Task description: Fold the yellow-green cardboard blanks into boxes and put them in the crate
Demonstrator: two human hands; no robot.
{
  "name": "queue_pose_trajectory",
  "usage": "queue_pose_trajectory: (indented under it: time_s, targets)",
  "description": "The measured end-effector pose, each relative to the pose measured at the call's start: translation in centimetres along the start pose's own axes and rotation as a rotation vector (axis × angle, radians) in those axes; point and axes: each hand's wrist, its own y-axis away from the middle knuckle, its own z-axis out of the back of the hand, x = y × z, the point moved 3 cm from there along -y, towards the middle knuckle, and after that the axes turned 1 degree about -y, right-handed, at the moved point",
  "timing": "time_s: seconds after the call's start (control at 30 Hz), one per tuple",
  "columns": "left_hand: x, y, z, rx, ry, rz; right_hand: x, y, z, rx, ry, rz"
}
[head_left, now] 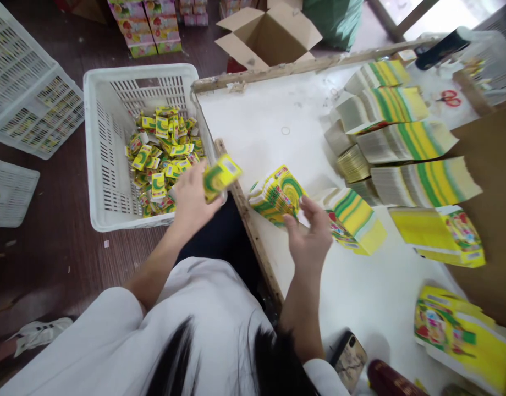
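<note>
My left hand (193, 201) is closed on a small yellow-green box (222, 176), over the near right edge of a white plastic basket (92, 148). Many similar small yellow packs (168, 151) lie heaped inside that basket. On the white table, my right hand (311, 234) pinches the right edge of printed yellow-green cartons (281, 193) between thumb and fingers. How many cartons are in this grip I cannot tell. Just right of the hand leans a fanned stack of flat cartons (356, 220).
Several rows of stacked flat cartons (418, 179) line the table's right side. Red scissors (449, 99) lie at the far right, a phone (350, 360) near me. A wooden strip (253, 242) edges the table. An open cardboard box (273, 38) stands beyond it.
</note>
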Motion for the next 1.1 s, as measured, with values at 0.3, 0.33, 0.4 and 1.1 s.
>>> queue_pose_trajectory:
  time_s: [0.3,0.33,0.4,1.1]
  targets:
    - [0.6,0.6,-1.9,0.186,0.148,-0.104,-4.2,-2.2,0.4,-0.046,0.504,-0.125]
    - [0.1,1.0,-2.5,0.230,0.194,-0.115,-3.9,-2.1,0.5,-0.073,0.517,-0.134]
    - [-0.8,1.8,-3.6,0.321,0.315,-0.124,-3.1,-2.0,1.0,-0.125,0.512,-0.135]
    - [-5.2,3.6,-6.3,0.114,1.146,0.207,5.5,3.9,-3.4,0.378,-0.406,-0.218]
